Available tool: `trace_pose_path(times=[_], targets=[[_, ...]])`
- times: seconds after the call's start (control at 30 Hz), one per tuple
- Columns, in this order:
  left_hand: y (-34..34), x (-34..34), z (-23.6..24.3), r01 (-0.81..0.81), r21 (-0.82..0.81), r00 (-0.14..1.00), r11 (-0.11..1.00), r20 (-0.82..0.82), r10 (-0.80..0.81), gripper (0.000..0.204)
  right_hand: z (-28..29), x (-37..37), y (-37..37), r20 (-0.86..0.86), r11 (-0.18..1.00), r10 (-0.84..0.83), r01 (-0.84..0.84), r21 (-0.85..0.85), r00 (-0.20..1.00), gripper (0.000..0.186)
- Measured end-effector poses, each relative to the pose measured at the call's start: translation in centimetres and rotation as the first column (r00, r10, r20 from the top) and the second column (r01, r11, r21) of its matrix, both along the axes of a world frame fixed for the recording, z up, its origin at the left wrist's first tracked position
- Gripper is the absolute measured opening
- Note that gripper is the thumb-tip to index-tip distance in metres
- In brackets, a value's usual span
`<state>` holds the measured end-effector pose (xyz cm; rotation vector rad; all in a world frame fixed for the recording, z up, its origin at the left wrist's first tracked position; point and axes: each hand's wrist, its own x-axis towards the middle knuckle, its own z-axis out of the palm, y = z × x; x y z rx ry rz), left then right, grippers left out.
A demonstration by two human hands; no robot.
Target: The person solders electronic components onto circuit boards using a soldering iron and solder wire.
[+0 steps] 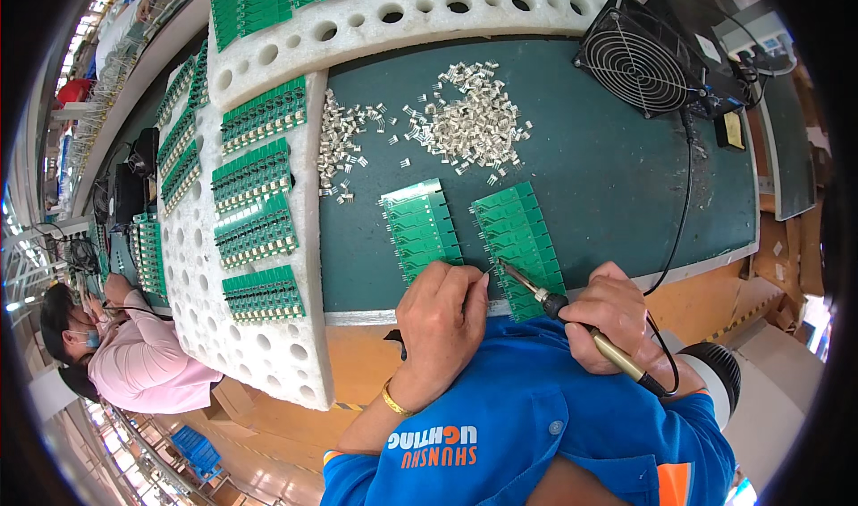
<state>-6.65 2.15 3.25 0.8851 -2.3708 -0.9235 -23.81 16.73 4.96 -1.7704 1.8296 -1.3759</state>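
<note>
My right hand [609,314] is closed around a soldering iron [617,354] with a gold handle and a dark grip. Its metal tip rests on or just over the left edge of a green circuit board panel [523,224]. Close to that tip, my left hand [444,314] is closed with thumb and fingers pressed together. Whatever it pinches is too small to make out. A second green circuit board panel [418,224] lies just left of the first, its near end by my left knuckles. Both panels sit at the near edge of the dark green work table [617,202].
Small white connectors [469,117] are heaped beyond the panels, with a smaller pile [340,139] to the left. White foam boards [308,327] hold finished-looking green panels [259,175]. A black fan [635,63] stands far right; the iron's cord [686,193] runs there. A co-worker [147,354] sits left.
</note>
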Motion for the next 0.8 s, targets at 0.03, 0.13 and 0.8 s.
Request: trace_pose_path(times=[0.03,0.13,0.8], targets=[[0.0,-0.01,0.02,0.002,-0.012,1.0,1.0,0.004,-0.002,0.012,-0.02,0.01,-0.03,0.001,1.0,0.0,0.0,-0.001,1.0,0.031],[0.11,-0.08,-0.08,-0.008,0.005,1.0,1.0,-0.006,0.008,0.012,0.08,-0.01,-0.03,0.001,1.0,0.001,-0.001,-0.004,1.0,0.03],[0.05,-0.22,-0.03,-0.002,0.001,1.0,1.0,0.007,0.002,0.011,0.03,0.02,-0.02,-0.008,1.0,0.009,-0.009,-0.001,1.0,0.026]])
